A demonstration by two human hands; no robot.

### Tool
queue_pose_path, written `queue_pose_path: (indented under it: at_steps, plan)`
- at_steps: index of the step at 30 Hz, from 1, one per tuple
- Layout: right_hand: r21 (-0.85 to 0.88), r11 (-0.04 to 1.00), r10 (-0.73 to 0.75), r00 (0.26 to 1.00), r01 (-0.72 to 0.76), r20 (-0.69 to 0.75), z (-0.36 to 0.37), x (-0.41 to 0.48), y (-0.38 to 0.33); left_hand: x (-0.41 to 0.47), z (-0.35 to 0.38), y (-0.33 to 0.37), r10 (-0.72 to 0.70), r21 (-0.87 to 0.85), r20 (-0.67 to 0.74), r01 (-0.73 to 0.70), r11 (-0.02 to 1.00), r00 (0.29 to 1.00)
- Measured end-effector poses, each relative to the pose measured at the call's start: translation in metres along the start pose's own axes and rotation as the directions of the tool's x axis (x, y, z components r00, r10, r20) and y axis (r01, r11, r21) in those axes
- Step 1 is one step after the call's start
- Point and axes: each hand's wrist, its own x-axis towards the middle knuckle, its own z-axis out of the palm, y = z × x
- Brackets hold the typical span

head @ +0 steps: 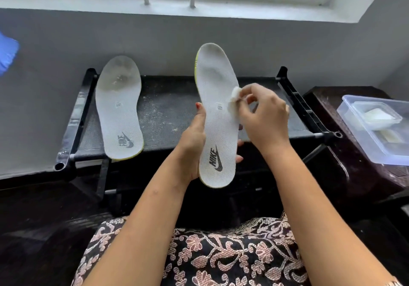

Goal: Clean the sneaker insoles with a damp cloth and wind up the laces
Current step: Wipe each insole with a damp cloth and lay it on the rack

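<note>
She holds one white Nike insole (215, 117) upright above the black shoe rack (168, 108), her left hand (192, 146) wrapped around its heel end. Her right hand (263, 117) pinches a small white cloth (235, 94) against the insole's right edge. The other insole (119, 108) lies flat on the rack, smudged at the toe.

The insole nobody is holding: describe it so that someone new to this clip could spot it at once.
Below the window sill stands a black rack. On its left part lies a white insole, toe toward the wall. Unlike the other insole, which the left hand holds and the right hand wipes with a cloth, it is untouched and has grey smudges at the toe.
</note>
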Motion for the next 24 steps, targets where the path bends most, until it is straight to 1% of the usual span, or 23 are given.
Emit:
queue_pose_path:
  at_steps: [3,4,5,6,8,9,10,11,13,14,16,18,21,22,24]
  plan:
    - [0.103,0.978,-0.195,0.973,0.183,0.123,0.005,-0.013,-0.024,0.002,0.005,0.003,0.042,-0.155,0.031,-0.037,0.987,0.999]
    - [0.101,0.975,-0.212,0.964,0.198,0.16,0.008,-0.015,-0.028,0.001,0.006,0.003,0.059,-0.191,0.054,-0.048,0.98,0.997]
    - [0.078,0.981,-0.191,0.966,0.18,0.173,0.01,-0.015,-0.028,0.0,0.006,0.003,0.052,-0.178,0.073,-0.039,0.983,0.996]
    - [0.032,0.99,-0.143,0.976,0.139,0.163,0.011,-0.012,-0.024,-0.001,0.005,0.003,0.026,-0.129,0.076,-0.016,0.991,0.997]
    - [-0.08,0.996,-0.025,0.992,0.035,0.122,0.008,-0.003,-0.005,-0.002,0.002,0.001,-0.023,-0.017,0.044,0.024,1.0,0.999]
    - [-0.101,0.995,0.03,0.994,-0.02,0.106,0.004,0.001,0.005,-0.003,0.002,-0.001,-0.031,0.017,0.041,0.031,0.999,0.999]
    - [-0.05,0.996,0.079,0.992,-0.074,0.095,-0.001,0.005,0.012,-0.004,0.002,-0.002,-0.031,0.036,0.05,0.03,0.999,0.998]
    - [0.061,0.991,0.115,0.989,-0.12,0.09,-0.005,0.008,0.017,-0.004,0.003,-0.002,-0.026,0.042,0.063,0.023,0.999,0.998]
    - [0.283,0.943,0.15,0.983,-0.175,0.106,-0.011,0.01,0.014,-0.004,0.004,-0.002,-0.008,0.021,0.074,0.006,1.0,0.997]
    - [0.358,0.912,0.157,0.977,-0.199,0.143,-0.011,0.009,0.01,-0.003,0.004,-0.001,0.004,0.001,0.077,-0.004,1.0,0.997]
    - [0.413,0.884,0.128,0.963,-0.22,0.237,-0.004,0.004,0.003,0.0,0.004,-0.001,0.034,-0.017,0.069,-0.033,0.999,0.997]
    - [0.409,0.895,0.065,0.958,-0.18,0.28,0.002,0.0,-0.001,0.002,0.005,-0.001,0.054,-0.025,0.053,-0.053,0.998,0.997]
    - [0.362,0.93,-0.041,0.965,-0.058,0.259,-0.004,0.002,-0.001,0.004,0.001,-0.001,0.155,-0.061,0.009,-0.154,0.986,0.988]
    - [0.332,0.943,-0.092,0.96,0.0,0.264,-0.009,0.004,0.0,0.005,-0.002,-0.001,0.185,-0.057,-0.019,-0.186,0.981,0.983]
    - [0.312,0.947,-0.184,0.928,0.079,0.323,-0.018,0.005,0.003,0.007,-0.008,0.002,0.206,-0.075,-0.055,-0.21,0.975,0.977]
